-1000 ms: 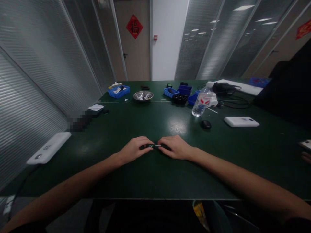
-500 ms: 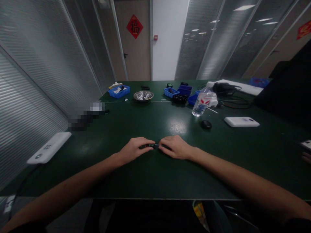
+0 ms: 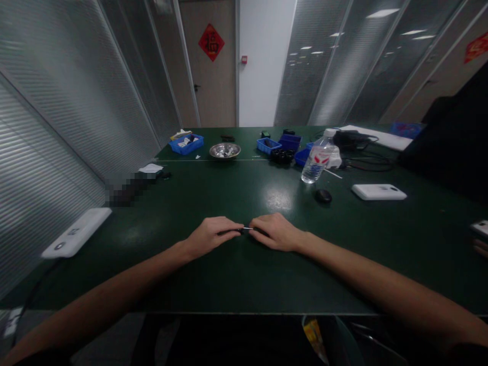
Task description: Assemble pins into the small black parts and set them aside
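My left hand (image 3: 213, 235) is closed, with thumb and fingers pinching a small dark part (image 3: 241, 231) that they mostly cover; its kind is unclear. Facing it, my right hand (image 3: 277, 231) is closed around the dark handle of what looks like a small screwdriver (image 3: 261, 232). Its thin metal shaft spans the narrow gap between the hands and meets the dark part. Both hands rest low over the green table (image 3: 229, 284).
Beyond my hands are a tilted-looking water bottle (image 3: 315, 162), a black mouse (image 3: 323, 196), a metal bowl (image 3: 224, 151) and blue trays (image 3: 186, 144). White devices lie at left (image 3: 76, 233) and right (image 3: 379, 191). At the right edge, a person's hand (image 3: 481, 247) shows beside a phone-like object.
The fingers of my left hand have closed a little over the dark part, so less of it shows. My right hand and the screwdriver stay nearly still.
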Action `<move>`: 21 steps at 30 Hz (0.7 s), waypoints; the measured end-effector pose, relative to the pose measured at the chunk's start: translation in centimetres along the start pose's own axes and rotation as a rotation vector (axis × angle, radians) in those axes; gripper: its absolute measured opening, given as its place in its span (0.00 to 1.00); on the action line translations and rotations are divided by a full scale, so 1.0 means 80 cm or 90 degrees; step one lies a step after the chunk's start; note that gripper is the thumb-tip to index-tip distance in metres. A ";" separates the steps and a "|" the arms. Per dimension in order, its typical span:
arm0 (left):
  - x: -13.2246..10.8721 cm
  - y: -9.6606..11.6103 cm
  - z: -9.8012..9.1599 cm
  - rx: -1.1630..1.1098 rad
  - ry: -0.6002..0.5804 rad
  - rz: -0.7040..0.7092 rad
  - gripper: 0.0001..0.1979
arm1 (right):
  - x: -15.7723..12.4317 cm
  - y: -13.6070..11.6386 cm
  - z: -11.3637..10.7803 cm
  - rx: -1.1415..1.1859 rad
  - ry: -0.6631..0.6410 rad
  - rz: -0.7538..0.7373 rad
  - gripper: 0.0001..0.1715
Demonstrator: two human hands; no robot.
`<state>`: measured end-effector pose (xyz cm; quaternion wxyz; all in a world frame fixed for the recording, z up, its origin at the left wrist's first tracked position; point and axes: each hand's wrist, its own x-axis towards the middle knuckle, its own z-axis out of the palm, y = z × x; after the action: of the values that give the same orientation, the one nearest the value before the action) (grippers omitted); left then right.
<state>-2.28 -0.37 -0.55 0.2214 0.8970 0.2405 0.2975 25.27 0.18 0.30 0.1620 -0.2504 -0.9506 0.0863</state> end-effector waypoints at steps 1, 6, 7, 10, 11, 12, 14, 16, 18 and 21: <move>0.000 0.000 0.000 0.001 0.002 0.004 0.16 | 0.000 0.000 0.000 0.001 0.000 0.001 0.16; 0.002 0.001 -0.002 -0.002 0.008 0.026 0.16 | 0.000 0.000 0.000 -0.004 -0.005 0.006 0.16; 0.002 0.002 -0.002 -0.003 0.009 0.029 0.16 | 0.000 -0.001 0.000 -0.002 -0.005 0.006 0.16; 0.002 0.004 -0.003 -0.013 0.020 0.030 0.16 | 0.000 -0.006 -0.003 0.016 -0.006 0.009 0.15; 0.002 0.004 -0.003 -0.019 0.025 0.029 0.16 | 0.000 -0.009 -0.003 0.027 -0.006 0.012 0.15; 0.002 0.005 -0.003 -0.027 0.033 0.029 0.16 | -0.001 -0.011 -0.003 0.041 -0.005 0.019 0.15; 0.003 0.006 -0.003 -0.046 0.053 0.027 0.16 | -0.002 -0.016 -0.003 0.070 -0.001 0.040 0.15; 0.003 0.006 -0.003 -0.067 0.068 0.026 0.15 | -0.003 -0.020 -0.001 0.093 0.006 0.062 0.15; 0.002 0.005 -0.003 -0.086 0.072 0.025 0.15 | -0.004 -0.023 0.000 0.110 0.008 0.072 0.15; 0.002 0.004 -0.003 -0.104 0.077 0.024 0.15 | -0.005 -0.025 -0.001 0.132 0.007 0.076 0.16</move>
<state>-2.24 -0.48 -0.16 0.2728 0.8609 0.2112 0.3738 24.72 -1.72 0.76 0.1865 -0.2889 -0.9191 0.1921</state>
